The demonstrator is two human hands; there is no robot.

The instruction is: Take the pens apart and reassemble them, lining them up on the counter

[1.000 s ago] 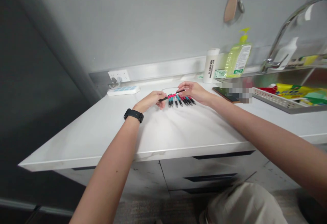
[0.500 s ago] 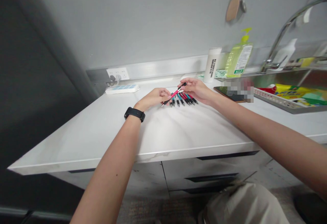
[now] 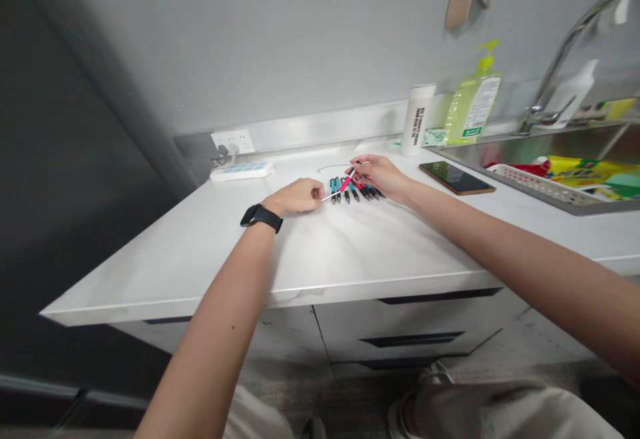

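In the head view, a pink pen is gripped at its upper end by the right hand. The left hand is curled closed just at the pen's lower tip, though contact is too small to be sure of. A row of teal and red pens is laid directly below the grip on the white countertop, and a smartphone is placed right of it.

Glossy plastic pens lie on a smooth, veined stone countertop.

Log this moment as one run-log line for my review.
right hand: holds pink pen | left hand: fingertips at its thin end | beside: row of pens
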